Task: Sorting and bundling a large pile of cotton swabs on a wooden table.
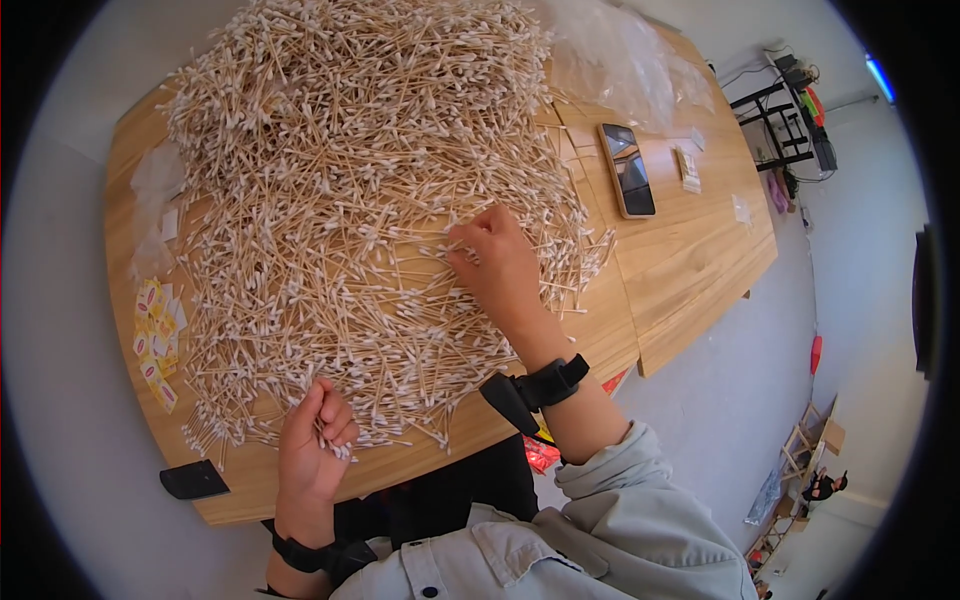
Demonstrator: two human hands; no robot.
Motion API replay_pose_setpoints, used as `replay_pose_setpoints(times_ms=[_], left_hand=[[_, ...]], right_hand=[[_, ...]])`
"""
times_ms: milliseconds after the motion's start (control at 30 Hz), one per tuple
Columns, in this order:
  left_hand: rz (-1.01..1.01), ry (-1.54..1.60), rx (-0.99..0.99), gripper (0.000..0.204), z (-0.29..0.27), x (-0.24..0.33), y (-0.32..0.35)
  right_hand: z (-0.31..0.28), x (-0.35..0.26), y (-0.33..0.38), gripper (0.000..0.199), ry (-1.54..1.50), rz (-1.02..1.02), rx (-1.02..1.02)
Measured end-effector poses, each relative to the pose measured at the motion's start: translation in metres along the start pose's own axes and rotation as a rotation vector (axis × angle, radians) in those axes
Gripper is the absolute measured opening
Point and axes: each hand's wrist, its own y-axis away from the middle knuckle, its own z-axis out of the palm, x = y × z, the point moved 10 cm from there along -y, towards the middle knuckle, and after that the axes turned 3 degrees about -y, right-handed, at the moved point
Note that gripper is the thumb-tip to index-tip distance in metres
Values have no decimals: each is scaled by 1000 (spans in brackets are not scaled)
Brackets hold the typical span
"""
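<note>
A huge heap of cotton swabs with wooden sticks and white tips covers much of the wooden table. At its near edge, my left hand is closed with its palm turned up. Several cotton swabs are held in it, their white tips poking out below the curled fingers. My right hand reaches over the right-centre of the spread swabs, fingers bent and drawn toward the thumb. Whether a swab sits between those fingertips is hard to make out. A black strap device is around my right wrist, another around my left.
A phone lies right of the heap, beside a small packet. Clear plastic bags lie at the far right. Yellow-and-white labels and a plastic bag lie at the left edge, with a black object at the near-left corner.
</note>
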Motion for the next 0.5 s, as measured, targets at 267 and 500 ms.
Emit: replay_pose_setpoints(times_ms=[267,500], left_hand=[[3,18,26,13,-8,0,-1],[8,12,35,13,-12,3,0]], right_hand=[[0,-3,-5,8,84,-36,23],[30,-29,9,8,-78,-168,-151]])
